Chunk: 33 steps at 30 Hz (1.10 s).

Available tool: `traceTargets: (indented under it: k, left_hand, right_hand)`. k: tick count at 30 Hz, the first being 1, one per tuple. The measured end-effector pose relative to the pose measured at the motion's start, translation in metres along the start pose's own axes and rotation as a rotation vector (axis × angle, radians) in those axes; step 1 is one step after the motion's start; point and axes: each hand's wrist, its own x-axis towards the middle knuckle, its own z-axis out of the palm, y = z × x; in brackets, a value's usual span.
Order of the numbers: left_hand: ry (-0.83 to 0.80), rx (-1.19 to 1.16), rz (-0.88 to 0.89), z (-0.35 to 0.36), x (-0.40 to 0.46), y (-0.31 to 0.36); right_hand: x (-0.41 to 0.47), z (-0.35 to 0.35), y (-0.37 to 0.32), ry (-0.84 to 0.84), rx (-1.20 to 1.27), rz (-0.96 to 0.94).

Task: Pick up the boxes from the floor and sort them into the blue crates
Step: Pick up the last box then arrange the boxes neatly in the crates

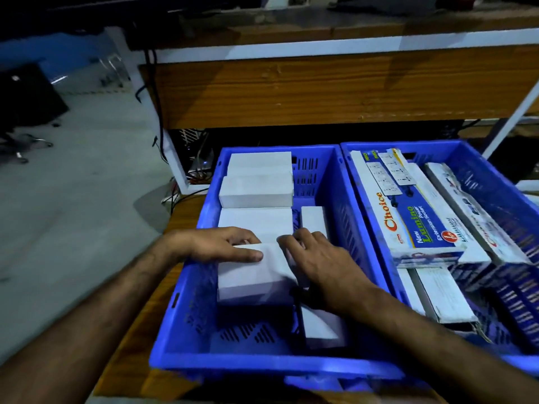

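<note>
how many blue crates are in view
2. The left blue crate holds plain white boxes, with both hands on one. The right blue crate beside it holds printed extension socket boxes. Its right edge is cut off.
</note>
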Motion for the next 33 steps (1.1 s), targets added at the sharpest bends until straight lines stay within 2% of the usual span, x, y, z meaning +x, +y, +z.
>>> traceTargets:
  k: [2,6,9,13,17,20,24,27,33]
  left_hand:
    - [0.092,0.132,-0.005,0.006,0.0,-0.003]
    - [0.5,0.621,0.059,0.037,-0.018,-0.008]
    - [0.479,0.819,0.015,0.059,-0.017,-0.013]
    - [0.449,1.05,-0.099,0.067,0.005,-0.014]
    - [0.444,1.059,-0.189,0.075,0.006,-0.014]
    - [0.436,1.033,-0.228,0.076,0.004,-0.012]
    - [0.426,1.011,-0.264,0.076,0.008,-0.007]
    - [0.407,1.018,-0.299,0.076,0.011,-0.005]
    - [0.425,0.962,-0.254,0.075,0.007,0.001]
  right_hand:
    - [0.004,0.006,0.003,-0.03,0.016,-0.005]
    - [0.015,0.016,0.003,-0.159,0.036,0.003]
    - [0.026,0.022,0.003,-0.233,0.09,0.057]
    - [0.034,0.03,-0.006,-0.175,0.1,0.091]
    - [0.03,0.036,-0.018,-0.183,0.087,0.113]
    - [0.029,0.035,-0.021,-0.112,0.065,0.159]
    - [0.031,0.04,-0.023,-0.21,0.036,0.17]
    - [0.033,0.04,-0.023,-0.218,0.022,0.171]
    - [0.03,0.028,-0.023,-0.268,0.018,0.162]
